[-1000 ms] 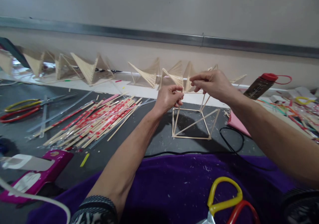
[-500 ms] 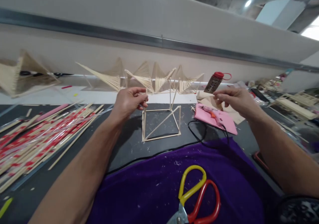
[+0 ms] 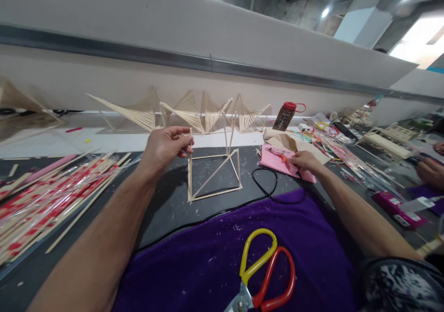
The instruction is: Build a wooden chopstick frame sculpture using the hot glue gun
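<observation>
Here a dark worktable [image 3: 166, 210] is stretching along the wall, with a purple cloth [image 3: 208, 265] lying over its near edge. A row of finished stick sculptures [image 3: 187, 113] is standing at the back, and wrapped chopsticks [image 3: 52, 191] are lying in a heap on the left. The stick frame [image 3: 215, 174] is sitting on the table just beyond the cloth, between the two arms. The left hand [image 3: 166, 145] is pinching the top of the frame's near-left upright between thumb and fingertips. The right hand [image 3: 305, 160] is resting on a pink pad [image 3: 274, 161], touching the glue gun [image 3: 281, 153]; whether it is gripping the gun cannot be told. Scissors [image 3: 262, 265] are lying on the cloth.
</observation>
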Motion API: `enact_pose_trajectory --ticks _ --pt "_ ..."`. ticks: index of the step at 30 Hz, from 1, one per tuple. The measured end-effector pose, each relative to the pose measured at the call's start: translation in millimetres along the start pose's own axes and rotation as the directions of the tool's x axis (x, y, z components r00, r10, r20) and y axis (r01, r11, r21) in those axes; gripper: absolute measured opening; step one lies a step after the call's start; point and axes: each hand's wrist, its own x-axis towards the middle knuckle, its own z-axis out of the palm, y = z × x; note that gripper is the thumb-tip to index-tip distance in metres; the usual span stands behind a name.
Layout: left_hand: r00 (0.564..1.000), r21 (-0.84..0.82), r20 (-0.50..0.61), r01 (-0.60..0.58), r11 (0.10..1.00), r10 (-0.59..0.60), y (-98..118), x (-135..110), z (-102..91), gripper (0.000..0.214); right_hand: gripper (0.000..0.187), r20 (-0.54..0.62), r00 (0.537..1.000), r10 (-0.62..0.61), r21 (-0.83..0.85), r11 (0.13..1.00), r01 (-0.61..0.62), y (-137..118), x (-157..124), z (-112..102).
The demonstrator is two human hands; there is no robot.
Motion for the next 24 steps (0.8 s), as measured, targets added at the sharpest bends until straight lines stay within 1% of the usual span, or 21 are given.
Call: enact_pose_trajectory --ticks 3,5,9,13,16,20,22,24 --pt "1.000 -0.007 -0.009 -0.004 1.000 0.004 -1.9 0.7 -0.3 0.037 0.016 -0.032 0.999 0.026 0.138 0.990 -0.022 0.8 1.9 4.7" --pt "1.000 -0.011 -0.005 -0.008 1.000 0.008 -3.0 0.9 -0.3 0.037 0.014 -0.037 0.999 0.027 0.252 0.968 -0.017 0.7 1.2 6.2" --pt "1.000 -0.005 -0.002 -0.007 1.000 0.007 -1.8 -0.2 0.0 0.037 0.015 -0.043 0.999 -0.007 0.467 0.884 0.026 0.9 -0.9 10.0" --pt "1.000 0.008 -0.013 0.002 1.000 -0.002 1.1 -1.0 0.2 0.036 0.014 -0.066 0.998 -0.018 0.623 0.780 0.055 0.4 -2.5 14.7" --pt "1.000 -0.004 -0.021 0.003 1.000 -0.003 1.5 -0.4 0.2 0.037 0.012 -0.070 0.996 -0.063 0.714 0.694 0.094 -3.0 -7.2 13.3" --pt "1.000 -0.012 -0.020 0.005 1.000 -0.005 0.8 0.0 0.4 0.037 0.022 -0.075 0.984 -0.164 0.795 0.586 0.158 -10.8 -19.9 6.1" --pt "1.000 -0.006 -0.019 0.004 1.000 -0.004 0.2 0.1 0.5 0.036 0.027 -0.066 0.975 -0.212 0.820 0.545 0.174 -15.5 -27.2 3.2" --pt "1.000 0.000 -0.015 0.003 1.000 -0.003 -0.5 0.2 0.3 0.036 0.027 -0.057 0.967 -0.248 0.836 0.518 0.182 -20.7 -34.3 1.8"
